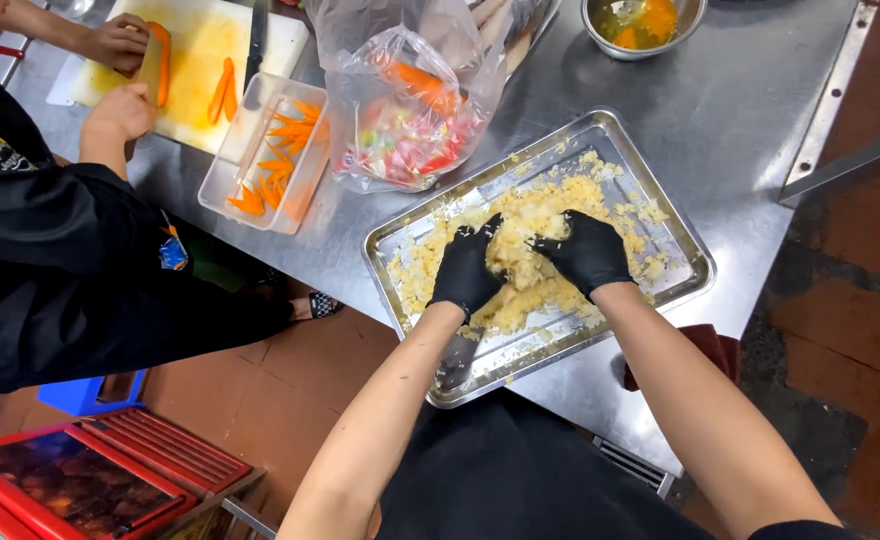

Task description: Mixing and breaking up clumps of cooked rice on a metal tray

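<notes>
Both my hands wear black gloves and work in a shallow metal tray [480, 370] on a steel table. My left hand [465, 270] and my right hand [588, 252] press together around a clump of yellow rice [520, 245], fingers curled into it. More loose yellow rice is spread over the tray around them, thickest at the middle and far side.
A clear plastic bag of chopped vegetables [405, 120] lies beyond the tray. A clear box of carrot sticks [265, 155] and a white cutting board [200, 60] are at far left, where another person's hands [120, 70] handle a carrot. A metal bowl [643, 22] sits at the far edge.
</notes>
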